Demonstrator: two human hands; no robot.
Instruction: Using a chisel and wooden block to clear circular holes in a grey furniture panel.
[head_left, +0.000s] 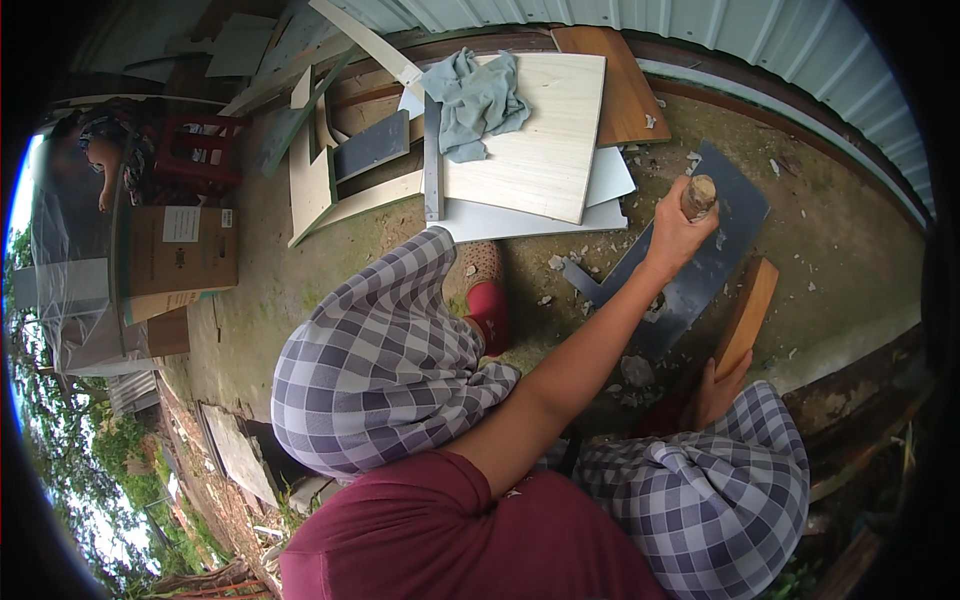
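Note:
My left hand (672,238) reaches out ahead, shut on the wooden handle (699,195) of a tool whose head is hidden. It is held over a dark grey L-shaped board (700,275) lying on the concrete ground. My right hand (722,388) rests on the lower end of a brown wooden plank (747,312) that leans beside the grey board. My knees in checked trousers (380,350) frame both arms. A red slipper (490,312) shows between them.
Pale chips and rubble (560,262) lie scattered around the grey board. Behind it are a pale plywood sheet (545,150) with a grey-green cloth (475,98), white panels and a brown board (622,90) against a corrugated wall (800,50). A cardboard box (180,250), a red crate (200,150) and another person (105,150) are at left.

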